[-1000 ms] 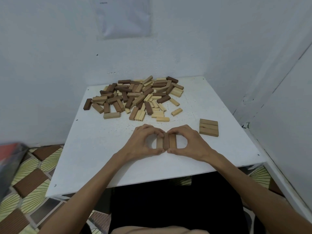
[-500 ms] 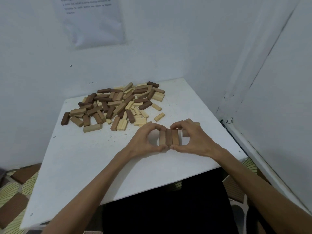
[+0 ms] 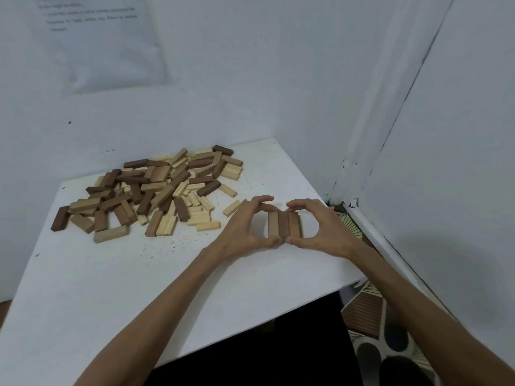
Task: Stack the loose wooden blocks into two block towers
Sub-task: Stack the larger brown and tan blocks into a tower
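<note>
My left grip (image 3: 245, 229): curled round the row of three blocks (image 3: 284, 222), thumb at the near end, fingers over the far end.
My right grip (image 3: 320, 232): holds the same row from the other side.
Row: between both grips, near the bench (image 3: 111, 274) edge.
Loose pile (image 3: 156, 190): beyond my left grip.

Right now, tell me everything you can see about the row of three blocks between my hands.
The row of three blocks is wood: tan left, dark brown middle, mid-brown right, long sides touching, ends pointing away from you. The left hand and right hand pinch it, thumbs at the near ends, fingers at the far ends, over the white table.
</note>
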The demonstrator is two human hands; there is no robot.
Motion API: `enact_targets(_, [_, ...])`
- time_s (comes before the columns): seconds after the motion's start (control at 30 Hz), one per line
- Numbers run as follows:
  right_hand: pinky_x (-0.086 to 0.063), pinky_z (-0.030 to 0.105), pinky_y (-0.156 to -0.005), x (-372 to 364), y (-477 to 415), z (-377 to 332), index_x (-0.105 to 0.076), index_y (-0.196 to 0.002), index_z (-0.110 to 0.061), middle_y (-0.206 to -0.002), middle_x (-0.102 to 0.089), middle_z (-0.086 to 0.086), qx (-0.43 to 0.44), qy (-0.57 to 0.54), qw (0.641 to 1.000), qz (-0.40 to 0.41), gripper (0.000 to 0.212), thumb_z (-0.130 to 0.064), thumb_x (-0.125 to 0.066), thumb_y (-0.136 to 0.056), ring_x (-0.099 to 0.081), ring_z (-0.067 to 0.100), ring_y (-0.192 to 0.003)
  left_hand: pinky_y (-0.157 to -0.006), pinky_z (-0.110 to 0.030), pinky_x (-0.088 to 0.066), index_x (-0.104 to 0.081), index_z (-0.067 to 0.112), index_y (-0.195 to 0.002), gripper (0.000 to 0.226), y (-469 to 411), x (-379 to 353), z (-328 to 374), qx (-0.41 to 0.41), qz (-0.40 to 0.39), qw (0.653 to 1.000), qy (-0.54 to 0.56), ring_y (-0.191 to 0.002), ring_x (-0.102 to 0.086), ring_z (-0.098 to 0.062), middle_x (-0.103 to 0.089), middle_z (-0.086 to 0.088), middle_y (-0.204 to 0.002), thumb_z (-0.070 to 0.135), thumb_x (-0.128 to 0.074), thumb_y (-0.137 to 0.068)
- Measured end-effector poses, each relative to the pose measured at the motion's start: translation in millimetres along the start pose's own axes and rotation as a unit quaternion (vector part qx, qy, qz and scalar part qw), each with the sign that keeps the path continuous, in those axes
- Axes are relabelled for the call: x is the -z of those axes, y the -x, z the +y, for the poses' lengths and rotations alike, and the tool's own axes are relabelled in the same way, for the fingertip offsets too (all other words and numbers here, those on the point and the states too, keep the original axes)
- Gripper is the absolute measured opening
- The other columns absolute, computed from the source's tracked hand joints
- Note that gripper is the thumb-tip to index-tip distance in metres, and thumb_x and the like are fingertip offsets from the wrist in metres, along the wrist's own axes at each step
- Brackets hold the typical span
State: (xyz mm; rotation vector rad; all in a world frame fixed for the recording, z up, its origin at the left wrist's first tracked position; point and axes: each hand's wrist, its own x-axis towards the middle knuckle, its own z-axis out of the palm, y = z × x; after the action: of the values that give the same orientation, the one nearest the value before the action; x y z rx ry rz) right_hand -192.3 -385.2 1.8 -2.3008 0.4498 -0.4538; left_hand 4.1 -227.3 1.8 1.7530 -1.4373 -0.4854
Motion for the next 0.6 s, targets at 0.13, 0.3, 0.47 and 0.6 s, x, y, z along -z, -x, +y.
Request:
enact_targets(0.13, [-0.042, 0.035, -0.111, 0.9, 0.0, 7.4, -0.051, -0.141, -0.04, -0.132, -0.06, -0.023, -0.008, -0.015, 1.0, -0.001, 0.076, -0.041, -0.091, -0.076, -0.05, 0.006, -0.134, -0.108, -0.05, -0.041, -0.038, 0.036, -0.145, 0.092, -4.4, -6.5, -2.7, 0.012, -0.002, 1.0, 0.011, -0.13, -0.054, -0.015, -0.064, 0.022, -0.13, 0.039, -0.091, -0.071])
enact_targets(0.3, [-0.043, 0.04, -0.112, -1.5, -1.1, 12.5, -0.051, -0.141, -0.041, -0.132, -0.06, -0.022, -0.007, -0.017, 1.0, 0.0, 0.077, -0.042, -0.091, -0.075, -0.05, 0.006, -0.134, -0.108, -0.046, -0.041, -0.034, 0.04, -0.147, 0.095, -4.5, -10.0, -5.6, 0.021, -0.005, 1.0, 0.008, -0.131, -0.051, -0.016, -0.063, 0.024, -0.13, 0.035, -0.092, -0.072])
enact_targets(0.47, [-0.042, 0.039, -0.112, -2.1, 0.0, 17.4, -0.05, -0.142, -0.042, -0.131, -0.061, -0.023, -0.01, -0.016, 1.0, -0.003, 0.077, -0.044, -0.09, -0.076, -0.05, 0.006, -0.134, -0.11, -0.045, -0.039, -0.034, 0.038, -0.149, 0.096, -5.4, -12.9, -9.1, 0.026, -0.002, 1.0, 0.0, -0.135, -0.047, -0.013, -0.062, 0.027, -0.131, 0.038, -0.092, -0.073])
enact_targets(0.6, [-0.042, 0.032, -0.11, -4.5, -0.8, 18.7, -0.051, -0.144, -0.038, -0.131, -0.062, -0.02, -0.006, -0.016, 1.0, 0.002, 0.079, -0.042, -0.091, -0.076, -0.051, 0.007, -0.132, -0.116, -0.052, -0.033, -0.035, 0.038, -0.147, 0.093, -5.3, -14.0, -11.8, 0.027, -0.002, 1.0, 0.001, -0.135, -0.047, -0.01, -0.062, 0.027, -0.131, 0.039, -0.091, -0.073])
